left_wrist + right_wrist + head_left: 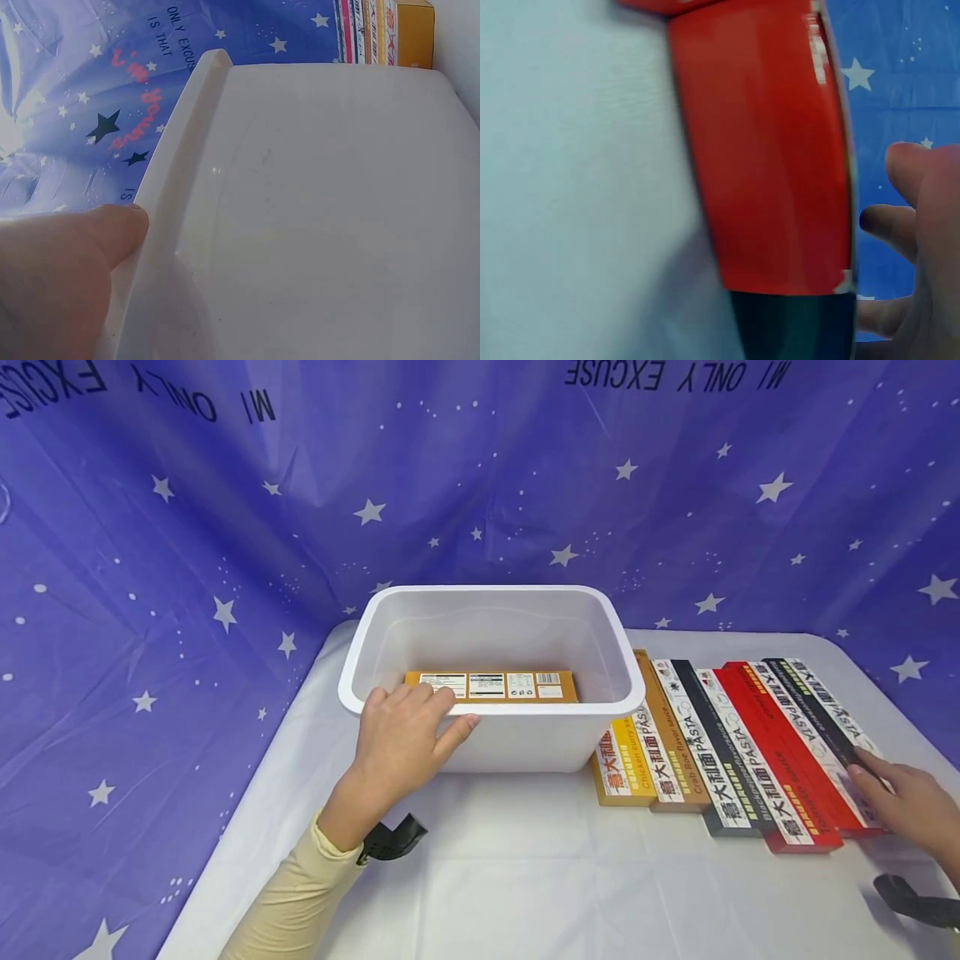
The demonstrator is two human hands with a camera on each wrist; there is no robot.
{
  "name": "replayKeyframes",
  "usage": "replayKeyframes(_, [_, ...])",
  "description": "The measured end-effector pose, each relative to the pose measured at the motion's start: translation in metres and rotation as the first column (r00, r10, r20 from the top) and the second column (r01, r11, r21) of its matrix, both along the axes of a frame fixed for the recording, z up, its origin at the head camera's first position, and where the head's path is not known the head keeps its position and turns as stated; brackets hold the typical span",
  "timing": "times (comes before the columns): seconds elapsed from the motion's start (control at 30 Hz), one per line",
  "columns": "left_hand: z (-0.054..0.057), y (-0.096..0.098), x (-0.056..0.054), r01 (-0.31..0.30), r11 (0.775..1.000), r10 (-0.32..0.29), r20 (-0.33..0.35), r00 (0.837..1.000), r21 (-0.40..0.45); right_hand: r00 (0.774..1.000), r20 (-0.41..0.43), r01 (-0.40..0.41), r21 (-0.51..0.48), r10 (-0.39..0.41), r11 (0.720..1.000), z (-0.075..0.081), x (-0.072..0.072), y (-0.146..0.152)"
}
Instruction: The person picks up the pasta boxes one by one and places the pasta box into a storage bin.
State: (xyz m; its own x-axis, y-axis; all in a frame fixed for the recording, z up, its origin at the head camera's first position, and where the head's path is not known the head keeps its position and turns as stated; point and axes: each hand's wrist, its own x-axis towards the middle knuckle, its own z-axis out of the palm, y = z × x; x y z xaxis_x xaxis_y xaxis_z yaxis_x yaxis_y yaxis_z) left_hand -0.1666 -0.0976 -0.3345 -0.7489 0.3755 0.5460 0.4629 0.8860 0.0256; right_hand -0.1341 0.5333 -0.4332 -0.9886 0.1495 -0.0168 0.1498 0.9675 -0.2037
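My left hand [405, 735] holds the near rim of a white plastic bin [517, 739], fingers bent over it and thumb along the edge. Inside the bin lies an orange-brown box [558, 692] with printed labels. On the right, my right hand [911, 802] is over the near end of the rightmost pasta boxes, thumb and fingers apart. Nearest to it are a black box [806, 697] and a red pasta box [817, 735]. The right wrist view shows the red end face [765, 150] beside a dark one [795, 326], with the fingertips [881, 221] close by.
Several more pasta boxes lie side by side right of the bin, among them a yellow one [633, 781], a brown one [667, 718] and another black one [727, 785]. A white cloth [525, 877] covers the table. Purple star-printed fabric [480, 485] hangs behind and at the sides.
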Motion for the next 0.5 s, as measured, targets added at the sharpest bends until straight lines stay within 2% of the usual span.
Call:
replayKeyframes(0.23, [0.000, 0.000, 0.000, -0.004, 1.000, 0.004, 0.002, 1.000, -0.003, 0.999, -0.052, -0.013, -0.014, 0.012, 1.000, -0.009, 0.004, -0.001])
replayKeyframes(0.5, [-0.001, 0.000, 0.000, -0.001, 1.000, 0.001, -0.013, 1.000, -0.001, 0.997, -0.038, 0.067, -0.019, -0.068, 0.998, -0.018, 0.009, -0.004])
